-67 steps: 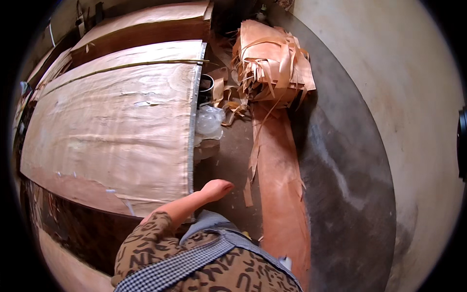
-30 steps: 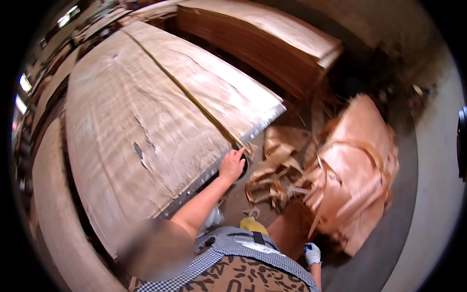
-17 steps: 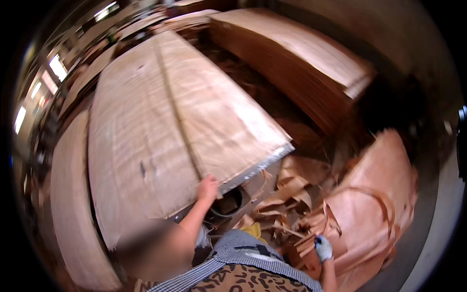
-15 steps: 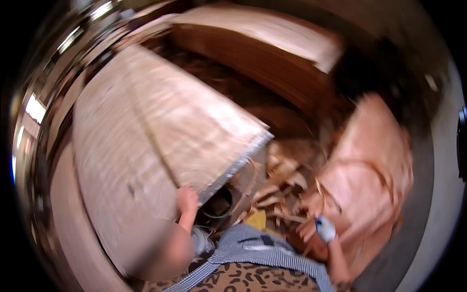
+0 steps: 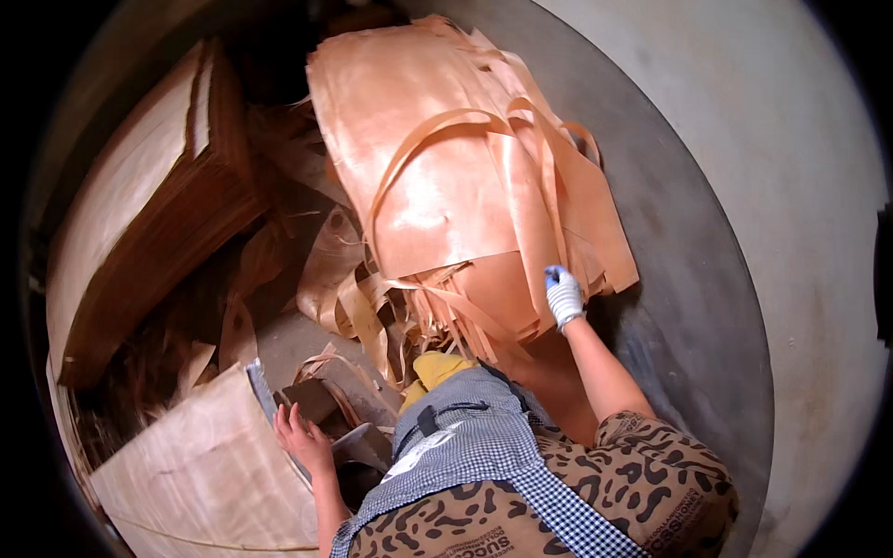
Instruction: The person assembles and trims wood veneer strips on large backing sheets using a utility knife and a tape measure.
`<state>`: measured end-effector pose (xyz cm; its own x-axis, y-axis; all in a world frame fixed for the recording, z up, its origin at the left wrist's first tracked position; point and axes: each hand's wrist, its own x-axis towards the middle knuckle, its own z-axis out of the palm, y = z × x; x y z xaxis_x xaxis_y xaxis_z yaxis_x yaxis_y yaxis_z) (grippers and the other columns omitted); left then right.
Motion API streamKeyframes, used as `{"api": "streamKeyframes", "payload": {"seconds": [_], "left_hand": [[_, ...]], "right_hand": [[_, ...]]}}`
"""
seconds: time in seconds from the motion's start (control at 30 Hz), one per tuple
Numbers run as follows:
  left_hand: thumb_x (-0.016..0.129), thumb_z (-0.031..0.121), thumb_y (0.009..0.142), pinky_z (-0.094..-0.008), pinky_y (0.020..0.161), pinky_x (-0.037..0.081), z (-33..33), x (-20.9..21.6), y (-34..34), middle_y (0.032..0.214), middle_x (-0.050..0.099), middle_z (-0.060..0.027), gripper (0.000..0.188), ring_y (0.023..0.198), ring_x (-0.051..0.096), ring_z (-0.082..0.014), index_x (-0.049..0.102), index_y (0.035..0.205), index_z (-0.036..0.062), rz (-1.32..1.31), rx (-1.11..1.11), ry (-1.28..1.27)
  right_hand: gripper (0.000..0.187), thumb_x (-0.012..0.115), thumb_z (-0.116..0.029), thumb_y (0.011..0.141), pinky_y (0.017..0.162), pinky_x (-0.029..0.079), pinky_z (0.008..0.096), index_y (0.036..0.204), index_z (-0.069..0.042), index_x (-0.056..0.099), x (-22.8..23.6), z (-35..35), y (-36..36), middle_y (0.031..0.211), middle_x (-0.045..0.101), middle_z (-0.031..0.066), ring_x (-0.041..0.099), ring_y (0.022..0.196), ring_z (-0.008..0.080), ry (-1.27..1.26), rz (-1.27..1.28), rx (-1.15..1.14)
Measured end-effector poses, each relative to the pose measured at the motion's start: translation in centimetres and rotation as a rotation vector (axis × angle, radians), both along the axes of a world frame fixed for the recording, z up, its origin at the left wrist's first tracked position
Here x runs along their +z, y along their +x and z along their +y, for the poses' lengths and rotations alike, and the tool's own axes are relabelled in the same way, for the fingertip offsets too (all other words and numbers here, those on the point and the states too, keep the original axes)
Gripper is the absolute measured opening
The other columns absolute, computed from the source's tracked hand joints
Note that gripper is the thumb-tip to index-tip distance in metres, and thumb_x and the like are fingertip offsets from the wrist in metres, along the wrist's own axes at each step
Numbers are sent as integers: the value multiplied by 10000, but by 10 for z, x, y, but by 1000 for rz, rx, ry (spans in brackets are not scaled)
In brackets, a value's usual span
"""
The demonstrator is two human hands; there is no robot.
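From up here I can find no packages, signs or screens — only one thing with lettering. It is the printed marking [image 5: 484,542] on the person's brown, black-patterned garment, low in the middle of the view, just below the checked grey apron [image 5: 474,437]. It shows as a short block of pale lettering on the dark-brown cloth, lying slanted along the fabric — small and partly folded, so its outline is hard to make out.

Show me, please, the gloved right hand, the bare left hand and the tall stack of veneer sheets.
right hand [image 5: 564,296]: head view, back of the white glove.
left hand [image 5: 302,435]: head view, back of the hand.
veneer stack [image 5: 177,214]: head view, layered side edge.
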<state>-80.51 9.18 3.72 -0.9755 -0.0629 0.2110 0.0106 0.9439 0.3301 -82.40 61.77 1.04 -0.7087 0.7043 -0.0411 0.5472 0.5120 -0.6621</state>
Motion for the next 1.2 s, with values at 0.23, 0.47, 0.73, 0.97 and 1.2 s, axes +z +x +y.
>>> {"api": "streamKeyframes", "payload": {"seconds": [0.23,0.47,0.73,0.97,1.2], "left_hand": [[544,-11,676,-426,977,267,24,20,-52,1220,438,-130,455,1182,347,-322,503,1121,75,-133,-153,-71],[537,-12,674,-405,978,280,30,56,-95,1193,460,-107,439,1177,354,-306,519,1103,82,-258,-205,-146],[569,15,666,-422,969,285,-4,48,-123,1188,463,-100,427,1174,355,-305,522,1084,84,-347,-126,-152],[573,20,668,-422,939,309,-59,9,-202,1161,482,-97,396,1142,381,-307,533,1056,90,-297,-127,-96],[589,57,654,-420,895,347,-143,-62,-297,1070,507,-115,367,1053,434,-307,536,1016,83,-379,-156,-15]], "right_hand": [[188,496,-127,795,814,436,361,937,-65,602,-41,90,-86,1054,552,183,541,951,304,341,-139,-79],[352,430,-157,809,965,329,415,1155,-133,483,-49,146,-163,1303,354,206,318,1213,365,466,-604,126],[495,385,-46,773,1058,207,337,1264,1,344,-66,219,-175,1344,303,186,267,1261,292,484,-539,246],[409,411,-1,775,930,375,377,1184,7,433,38,235,-189,1208,439,214,450,1088,345,787,-301,-216],[364,447,-5,734,894,391,377,1085,68,511,204,99,-246,1052,546,243,517,996,336,857,3,-127]]}}
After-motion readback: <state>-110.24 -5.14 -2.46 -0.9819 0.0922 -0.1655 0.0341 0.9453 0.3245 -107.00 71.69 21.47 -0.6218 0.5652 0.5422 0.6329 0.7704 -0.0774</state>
